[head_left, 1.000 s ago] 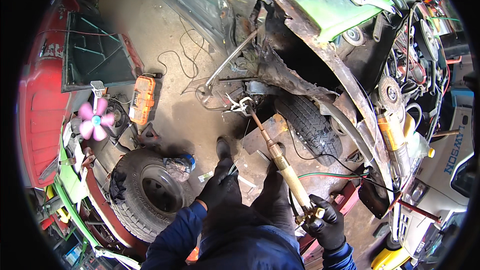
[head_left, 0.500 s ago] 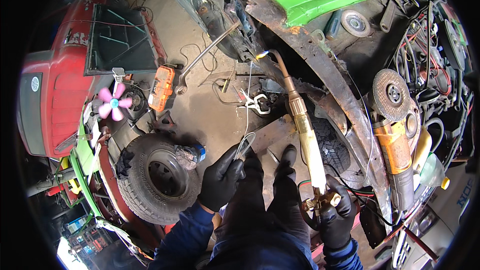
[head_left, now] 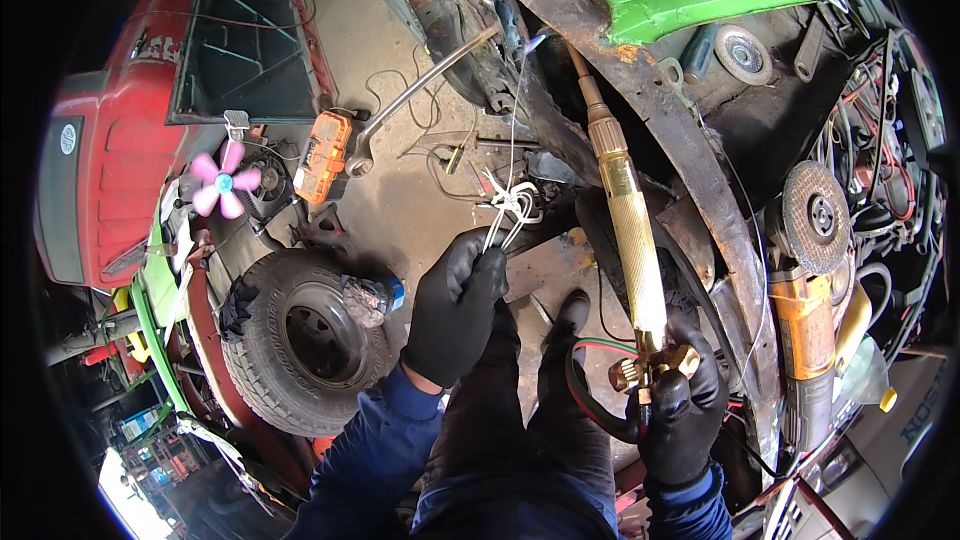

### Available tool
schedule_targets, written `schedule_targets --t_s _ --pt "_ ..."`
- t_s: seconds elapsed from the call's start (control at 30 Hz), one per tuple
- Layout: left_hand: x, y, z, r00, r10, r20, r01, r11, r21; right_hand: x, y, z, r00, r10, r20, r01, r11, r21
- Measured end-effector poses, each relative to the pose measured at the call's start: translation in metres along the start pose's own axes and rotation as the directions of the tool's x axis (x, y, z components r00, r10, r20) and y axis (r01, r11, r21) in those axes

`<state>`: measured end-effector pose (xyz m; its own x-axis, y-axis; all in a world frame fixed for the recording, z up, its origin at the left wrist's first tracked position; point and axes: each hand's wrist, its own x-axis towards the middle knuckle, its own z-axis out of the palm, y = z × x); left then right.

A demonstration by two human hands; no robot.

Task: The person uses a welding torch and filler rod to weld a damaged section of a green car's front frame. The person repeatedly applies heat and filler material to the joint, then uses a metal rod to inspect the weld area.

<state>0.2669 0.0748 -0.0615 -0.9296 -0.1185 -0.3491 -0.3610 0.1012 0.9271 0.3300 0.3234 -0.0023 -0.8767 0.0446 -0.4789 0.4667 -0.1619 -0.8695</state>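
My right hand [head_left: 685, 410], black-gloved, is closed round the valve end of a brass gas welding torch [head_left: 632, 245]. Red and green hoses trail from its base. The torch points up and away, and a small blue flame [head_left: 537, 42] burns by its tip at the rusty car body panel [head_left: 505, 15]. Pinched in my gloved left hand [head_left: 455, 305] is a thin filler wire [head_left: 516, 120], bent into a loop at the fingers. Its straight length runs up to the flame. White-handled locking pliers [head_left: 515, 202] appear just beyond the left fingers, lower down on the floor.
An angle grinder [head_left: 805, 315] rests on the frame at right, near wiring. A long wrench [head_left: 420, 90] leans against the rusty panel. On the left are a tire [head_left: 270, 340], an orange case [head_left: 322, 157], a pink fan [head_left: 225, 181] and a red vehicle body [head_left: 85, 190]. Cables lie on the floor.
The torch and left hand have moved slightly up, and the view has shifted. The flame looks blue now rather than yellowish. Both hands keep their hold.
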Motion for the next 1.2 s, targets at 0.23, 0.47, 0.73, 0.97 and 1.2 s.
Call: schedule_targets --t_s 0.23,0.47,0.73,0.97,1.2 --pt "0.023 -0.003 0.011 0.998 -0.041 -0.040 0.038 0.997 -0.062 0.019 -0.002 0.008 1.000 0.008 -0.006 -0.008 0.999 -0.033" --pt "0.039 -0.005 0.026 0.994 -0.087 -0.072 0.076 0.987 -0.144 0.031 -0.009 0.013 0.998 0.056 0.004 -0.056 0.998 -0.002" --pt "0.048 -0.010 0.032 0.993 -0.016 -0.120 0.006 0.996 -0.090 0.041 -0.011 0.016 0.998 0.065 -0.027 -0.066 0.998 -0.017" --pt "0.047 -0.009 0.034 0.991 -0.056 -0.122 0.043 0.993 -0.106 0.046 -0.008 0.017 0.998 -0.020 -0.059 0.010 0.984 -0.178" --pt "0.049 -0.011 0.034 0.992 -0.028 -0.127 0.017 0.996 -0.085 0.049 -0.005 0.019 0.997 -0.021 -0.081 0.013 0.995 -0.101"
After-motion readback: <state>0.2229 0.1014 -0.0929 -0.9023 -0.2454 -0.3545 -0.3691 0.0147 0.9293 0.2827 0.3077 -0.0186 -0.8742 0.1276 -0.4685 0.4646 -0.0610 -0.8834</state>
